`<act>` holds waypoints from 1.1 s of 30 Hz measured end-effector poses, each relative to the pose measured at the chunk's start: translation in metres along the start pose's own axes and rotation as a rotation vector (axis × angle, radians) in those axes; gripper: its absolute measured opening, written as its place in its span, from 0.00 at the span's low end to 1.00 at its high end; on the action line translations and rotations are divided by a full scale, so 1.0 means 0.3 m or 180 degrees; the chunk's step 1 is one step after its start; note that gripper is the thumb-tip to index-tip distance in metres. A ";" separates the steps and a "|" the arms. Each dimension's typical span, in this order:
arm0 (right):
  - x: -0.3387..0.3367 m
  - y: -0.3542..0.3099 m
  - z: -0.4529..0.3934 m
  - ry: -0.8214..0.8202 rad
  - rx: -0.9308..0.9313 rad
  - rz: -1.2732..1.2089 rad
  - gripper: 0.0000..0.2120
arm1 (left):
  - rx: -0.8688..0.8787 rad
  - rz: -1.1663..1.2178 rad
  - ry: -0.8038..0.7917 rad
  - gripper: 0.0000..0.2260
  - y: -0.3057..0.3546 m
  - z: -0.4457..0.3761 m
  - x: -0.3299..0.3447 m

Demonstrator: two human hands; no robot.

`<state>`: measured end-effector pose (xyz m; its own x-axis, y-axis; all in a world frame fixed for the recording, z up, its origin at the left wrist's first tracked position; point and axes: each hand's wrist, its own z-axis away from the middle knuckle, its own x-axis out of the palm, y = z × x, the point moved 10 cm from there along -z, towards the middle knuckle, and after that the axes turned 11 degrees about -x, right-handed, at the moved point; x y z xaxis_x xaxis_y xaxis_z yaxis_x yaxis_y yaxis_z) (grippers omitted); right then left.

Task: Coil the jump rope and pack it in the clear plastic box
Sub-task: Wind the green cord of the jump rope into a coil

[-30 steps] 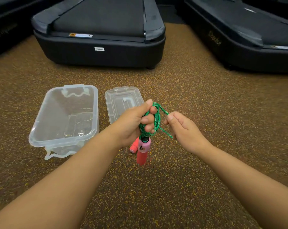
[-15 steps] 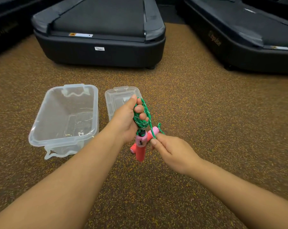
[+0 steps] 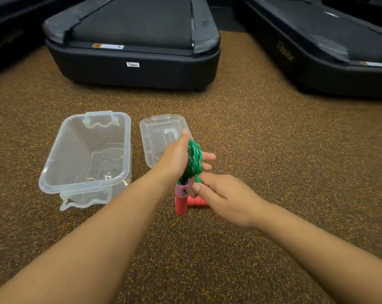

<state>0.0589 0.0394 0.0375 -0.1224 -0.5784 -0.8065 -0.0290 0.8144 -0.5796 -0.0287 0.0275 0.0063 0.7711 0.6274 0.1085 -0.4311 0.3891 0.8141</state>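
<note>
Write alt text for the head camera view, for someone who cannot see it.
A person's left hand holds a coiled green jump rope with pink handles hanging below, while the right hand pinches the rope's end. On the speckled brown floor sit an open clear plastic box and its lid, with black treadmills behind.
</note>
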 end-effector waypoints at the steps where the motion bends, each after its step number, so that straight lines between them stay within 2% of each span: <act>1: -0.022 0.007 -0.003 0.0140 0.0031 -0.0197 0.14 | 0.0065 -0.0276 0.0090 0.33 0.001 0.000 -0.002; 3: -0.077 0.028 -0.005 0.0449 0.0120 -0.0529 0.11 | 0.0167 -0.0951 0.0216 0.36 0.002 -0.001 -0.002; 4: -0.103 0.035 -0.004 0.0548 0.0160 -0.0623 0.11 | 0.0234 -0.1221 0.0247 0.35 0.008 0.008 0.000; 8: -0.163 0.090 0.004 0.0726 0.0280 -0.0834 0.12 | 0.0398 -0.1609 -0.0473 0.31 0.029 0.082 0.084; 12: -0.210 0.183 0.022 0.1100 0.0416 -0.0752 0.15 | 0.0261 -0.1696 -0.0961 0.26 0.016 0.084 0.111; 16: -0.209 0.222 0.031 0.1381 0.0539 -0.0875 0.20 | 0.0240 -0.1423 -0.1257 0.14 0.012 0.094 0.139; 20: -0.161 0.252 0.026 0.1485 0.0653 -0.1185 0.21 | 0.0329 -0.0797 -0.1264 0.12 0.042 0.095 0.135; 24: -0.126 0.253 0.037 0.1542 0.0683 -0.1344 0.15 | 0.0310 0.0168 -0.1034 0.13 0.072 0.079 0.086; 27: -0.092 0.236 0.039 0.1356 0.0669 -0.1256 0.13 | 0.0313 0.0754 -0.0828 0.13 0.092 0.059 0.047; 33: -0.010 0.162 0.026 0.0934 0.0586 -0.1174 0.11 | 0.0442 0.1305 -0.0318 0.11 0.096 0.025 -0.020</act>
<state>0.0657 0.0802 0.0109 -0.4113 -0.7667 -0.4929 0.0495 0.5212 -0.8520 -0.0423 0.0298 0.0334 0.5938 0.6401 0.4875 -0.6490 0.0230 0.7604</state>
